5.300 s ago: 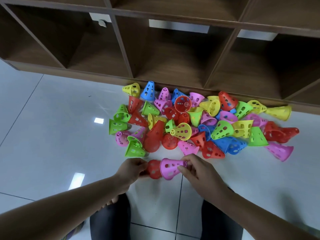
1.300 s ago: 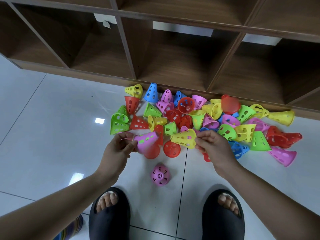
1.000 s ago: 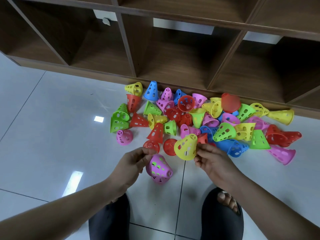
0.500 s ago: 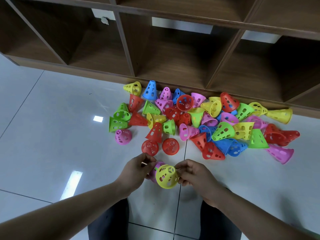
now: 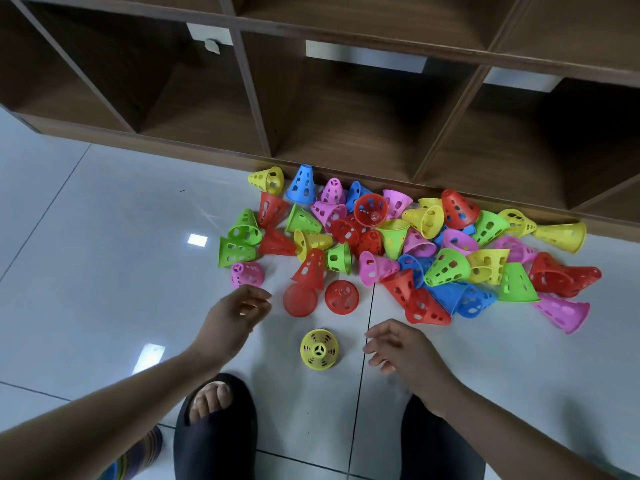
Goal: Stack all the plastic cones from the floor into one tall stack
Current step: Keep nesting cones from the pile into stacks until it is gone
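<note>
Dozens of perforated plastic cones (image 5: 408,244) in red, yellow, green, blue and pink lie jumbled on the white tiled floor (image 5: 104,271), heaped against the base of a dark wooden shelf unit (image 5: 346,133). Most lie tipped on their sides; a blue cone (image 5: 302,184) stands upright at the back. One yellow cone (image 5: 319,349) stands apart, tip up, on the floor between the hands, with pink showing through its holes. The left hand (image 5: 235,313) and right hand (image 5: 398,344) hover on either side of it, fingers loosely spread, holding nothing. Two black slippers (image 5: 214,427) show below.
</note>
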The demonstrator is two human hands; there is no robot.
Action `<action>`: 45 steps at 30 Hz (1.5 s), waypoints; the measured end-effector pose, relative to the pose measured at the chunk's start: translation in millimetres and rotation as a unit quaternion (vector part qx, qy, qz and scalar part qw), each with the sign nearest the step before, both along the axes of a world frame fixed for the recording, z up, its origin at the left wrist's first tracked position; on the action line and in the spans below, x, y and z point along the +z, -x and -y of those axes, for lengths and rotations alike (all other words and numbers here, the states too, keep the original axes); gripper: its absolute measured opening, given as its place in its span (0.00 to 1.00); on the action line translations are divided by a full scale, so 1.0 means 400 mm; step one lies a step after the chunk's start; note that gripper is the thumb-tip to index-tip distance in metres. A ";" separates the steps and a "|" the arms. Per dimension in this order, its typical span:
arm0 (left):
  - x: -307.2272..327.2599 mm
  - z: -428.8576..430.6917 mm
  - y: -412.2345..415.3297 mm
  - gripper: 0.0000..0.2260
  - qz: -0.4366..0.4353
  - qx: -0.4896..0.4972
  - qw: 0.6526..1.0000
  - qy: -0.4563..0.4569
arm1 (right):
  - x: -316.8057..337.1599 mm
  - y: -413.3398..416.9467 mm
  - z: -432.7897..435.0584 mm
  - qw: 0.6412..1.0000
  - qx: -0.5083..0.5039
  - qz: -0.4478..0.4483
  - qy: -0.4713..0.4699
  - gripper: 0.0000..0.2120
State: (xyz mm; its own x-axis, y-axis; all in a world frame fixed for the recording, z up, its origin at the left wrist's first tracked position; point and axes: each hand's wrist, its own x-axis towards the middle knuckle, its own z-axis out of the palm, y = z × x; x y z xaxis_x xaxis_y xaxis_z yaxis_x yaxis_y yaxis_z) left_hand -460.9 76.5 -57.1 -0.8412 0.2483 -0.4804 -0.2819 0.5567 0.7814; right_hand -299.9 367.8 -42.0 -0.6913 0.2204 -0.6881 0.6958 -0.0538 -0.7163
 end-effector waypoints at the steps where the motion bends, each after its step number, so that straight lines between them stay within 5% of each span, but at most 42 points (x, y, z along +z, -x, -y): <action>1: 0.005 0.010 0.016 0.06 -0.024 0.004 1.000 0.006 | -0.001 0.001 -0.015 0.999 0.010 -0.002 -0.043 0.08; 3: 0.015 0.028 0.047 0.08 -0.071 0.010 0.997 0.020 | -0.004 -0.001 -0.053 0.982 0.059 -0.020 -0.176 0.09; 9: 0.012 0.052 0.121 0.18 -0.108 0.021 0.993 0.042 | -0.012 -0.016 -0.162 0.856 0.190 -0.092 -0.472 0.08; 16: -0.028 0.058 0.120 0.12 -0.077 -0.030 0.993 0.083 | -0.036 -0.031 -0.206 0.768 0.279 -0.065 -0.573 0.18; 19: -0.033 0.059 0.098 0.11 -0.095 -0.066 0.987 0.113 | -0.033 -0.032 -0.202 0.749 0.292 -0.065 -0.592 0.13; 25: -0.021 0.066 0.068 0.09 -0.211 -0.112 0.960 0.147 | 0.008 -0.015 -0.188 0.797 0.222 -0.106 -0.551 0.05; 34: 0.108 -0.006 0.011 0.09 -0.216 -0.144 0.966 0.010 | 0.064 0.015 -0.177 0.863 0.122 -0.196 -0.449 0.06; 40: 0.153 -0.063 -0.042 0.10 -0.234 -0.246 0.939 -0.059 | 0.079 0.027 -0.144 0.966 0.030 -0.137 -0.218 0.07; 45: 0.097 -0.068 -0.083 0.12 -0.245 -0.324 0.913 -0.042 | 0.084 0.027 -0.098 0.992 -0.060 -0.102 0.045 0.11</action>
State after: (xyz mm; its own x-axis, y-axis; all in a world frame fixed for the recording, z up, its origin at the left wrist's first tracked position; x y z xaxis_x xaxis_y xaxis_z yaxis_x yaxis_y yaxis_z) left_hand -427.9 103.5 -18.4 -0.6125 0.7894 -0.0421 0.4804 0.4140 0.7732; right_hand -310.6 406.8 -8.2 -0.7909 0.2540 -0.5567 0.5210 -0.1975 -0.8304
